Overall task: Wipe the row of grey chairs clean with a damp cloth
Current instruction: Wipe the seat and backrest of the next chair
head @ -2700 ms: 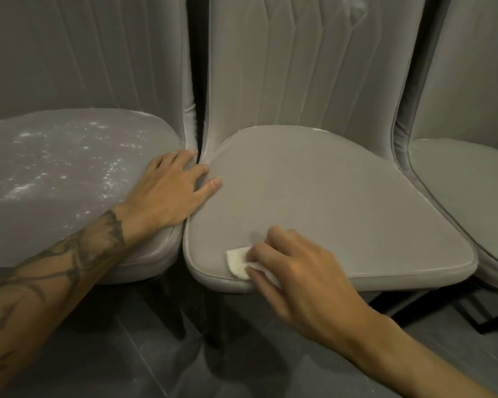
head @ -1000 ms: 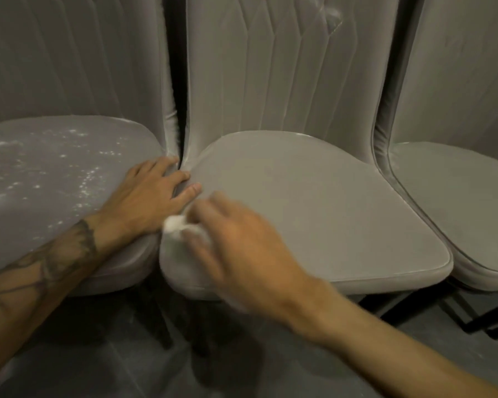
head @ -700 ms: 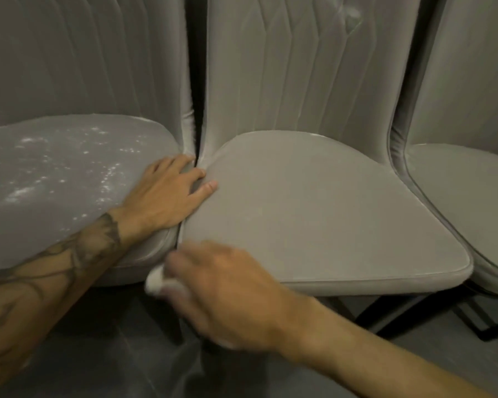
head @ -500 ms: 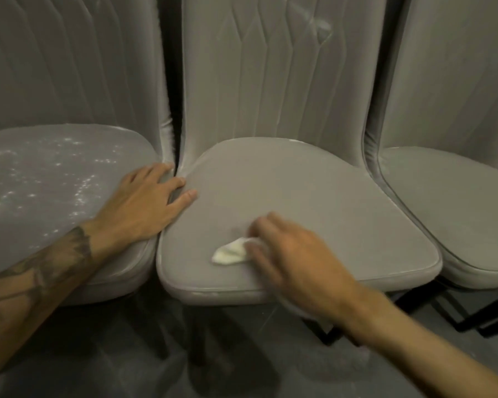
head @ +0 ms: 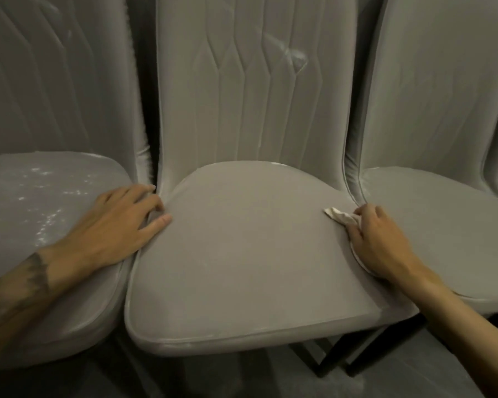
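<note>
Both hands are observed at seat level on the row of grey chairs. The left hand [head: 121,225] is laid flat, palm down and fingers spread, on the right edge of the left chair seat [head: 35,214], with the fingertips reaching across the gap onto the middle chair seat [head: 242,254]; nothing is held in it. A dark tattoo is noted on the left forearm [head: 20,285]. The right hand [head: 377,239] is closed loosely over a small crumpled white cloth [head: 338,216], which is pressed against the right edge of the middle seat, just beside the seam with the right chair seat [head: 449,234]. One end of the cloth is seen protruding from under the fingers toward the left; the remainder is hidden beneath the hand.

White specks and smears are recorded across the left seat. The middle seat is seen as an even grey, with faint pale marks along its front piping. A pale smudge [head: 295,57] is noted high on the middle backrest [head: 253,90], which is stitched in vertical channels. The right seat is seen without visible specks. Black metal legs [head: 345,354] are visible below the middle and right chairs, standing on a dark floor [head: 242,377].
</note>
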Tool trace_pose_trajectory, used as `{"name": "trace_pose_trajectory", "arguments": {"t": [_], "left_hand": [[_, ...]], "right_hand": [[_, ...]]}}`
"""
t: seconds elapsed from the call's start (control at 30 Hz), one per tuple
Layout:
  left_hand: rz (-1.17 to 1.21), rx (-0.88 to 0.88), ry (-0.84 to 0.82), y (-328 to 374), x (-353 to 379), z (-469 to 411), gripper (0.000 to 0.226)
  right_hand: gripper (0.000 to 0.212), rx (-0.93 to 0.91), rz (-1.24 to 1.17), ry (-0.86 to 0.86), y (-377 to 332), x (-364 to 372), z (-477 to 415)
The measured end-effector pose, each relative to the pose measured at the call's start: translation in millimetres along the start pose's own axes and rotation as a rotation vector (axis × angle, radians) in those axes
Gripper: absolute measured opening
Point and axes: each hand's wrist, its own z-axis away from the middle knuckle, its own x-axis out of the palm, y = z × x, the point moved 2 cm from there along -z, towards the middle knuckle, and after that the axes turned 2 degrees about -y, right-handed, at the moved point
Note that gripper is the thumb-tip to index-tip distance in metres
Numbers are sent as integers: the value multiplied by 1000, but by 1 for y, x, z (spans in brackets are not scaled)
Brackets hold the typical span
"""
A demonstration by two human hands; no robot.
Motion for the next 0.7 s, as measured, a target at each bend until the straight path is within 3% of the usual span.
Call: {"name": "trace_pose_trajectory", "arguments": {"t": [0.23,0.47,0.7], "left_hand": [[16,46,21,-6,4,-17,40],[67,79,36,-11,5,-37,30],[25,33,88,-6,8,-54,37]], "right_hand": [[25,118,37,51,-52,31,-107],[20,195,51,115,-69,51,-149],[17,-91,-88,-17,-163,79,-191]]}}
